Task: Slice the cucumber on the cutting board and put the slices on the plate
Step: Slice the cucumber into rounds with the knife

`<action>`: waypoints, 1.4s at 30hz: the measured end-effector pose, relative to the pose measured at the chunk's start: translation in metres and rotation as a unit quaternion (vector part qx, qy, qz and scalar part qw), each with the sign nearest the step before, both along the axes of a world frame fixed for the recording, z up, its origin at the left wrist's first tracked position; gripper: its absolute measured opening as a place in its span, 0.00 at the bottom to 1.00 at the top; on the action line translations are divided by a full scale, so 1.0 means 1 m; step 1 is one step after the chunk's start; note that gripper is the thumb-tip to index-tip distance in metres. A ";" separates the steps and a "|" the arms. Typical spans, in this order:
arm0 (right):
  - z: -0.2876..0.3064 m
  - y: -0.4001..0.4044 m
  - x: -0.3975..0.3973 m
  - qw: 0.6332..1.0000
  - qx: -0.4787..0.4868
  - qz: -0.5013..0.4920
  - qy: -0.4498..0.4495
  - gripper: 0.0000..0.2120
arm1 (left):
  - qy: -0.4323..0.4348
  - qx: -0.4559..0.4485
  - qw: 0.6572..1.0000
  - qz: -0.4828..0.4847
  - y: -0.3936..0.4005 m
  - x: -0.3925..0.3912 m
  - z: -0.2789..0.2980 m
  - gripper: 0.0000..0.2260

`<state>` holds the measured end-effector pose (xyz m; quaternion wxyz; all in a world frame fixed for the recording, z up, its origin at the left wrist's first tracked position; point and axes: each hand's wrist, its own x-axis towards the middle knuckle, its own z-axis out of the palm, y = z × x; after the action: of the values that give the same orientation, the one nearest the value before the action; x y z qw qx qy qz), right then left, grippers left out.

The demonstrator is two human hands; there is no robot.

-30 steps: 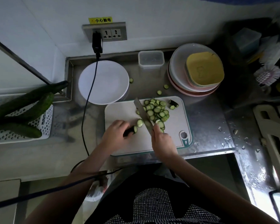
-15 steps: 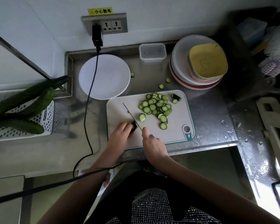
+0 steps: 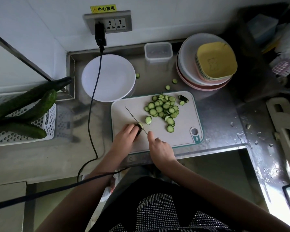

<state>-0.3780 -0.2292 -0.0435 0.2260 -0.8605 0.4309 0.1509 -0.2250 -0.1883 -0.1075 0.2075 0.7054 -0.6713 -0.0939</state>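
Note:
On the pale cutting board my left hand holds a short dark cucumber stub. My right hand grips the knife, whose blade stands edge-on right against the stub's cut face. A pile of cucumber slices lies on the board's far half, with one loose slice close to the blade. A cucumber end piece sits at the board's far right corner. The white plate behind the board's left corner holds no slices.
A black cable runs from the wall socket across the plate and down past my left arm. Whole cucumbers lie on a white perforated basket at left. Stacked bowls and plates and a clear container stand behind. Stray slices lie on the steel counter.
The knife has moved left from the slice pile to the stub, turning from flat-on to edge-on. The view has shifted slightly down.

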 end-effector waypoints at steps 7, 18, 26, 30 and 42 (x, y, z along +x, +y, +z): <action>-0.001 -0.004 0.001 1.000 0.003 0.005 -0.006 0.19 | 0.003 -0.001 1.000 0.024 0.001 0.002 -0.004 0.10; -0.015 -0.011 -0.003 0.999 0.027 -0.032 -0.003 0.15 | 0.018 -0.031 0.999 0.012 0.004 0.002 -0.004 0.15; -0.003 -0.008 -0.007 0.998 0.028 -0.031 -0.057 0.05 | 0.035 -0.011 0.999 0.025 0.012 0.005 -0.008 0.19; -0.009 -0.009 -0.005 0.998 0.030 -0.019 -0.044 0.07 | 0.005 -0.008 1.000 0.026 0.013 0.006 -0.005 0.15; -0.016 -0.011 -0.003 0.999 0.028 0.011 0.025 0.20 | -0.027 -0.029 0.999 0.033 0.012 0.006 -0.009 0.12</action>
<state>-0.3814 -0.2397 -0.0594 0.2376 -0.8547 0.4223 0.1865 -0.2190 -0.1767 -0.1161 0.2127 0.7234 -0.6550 -0.0489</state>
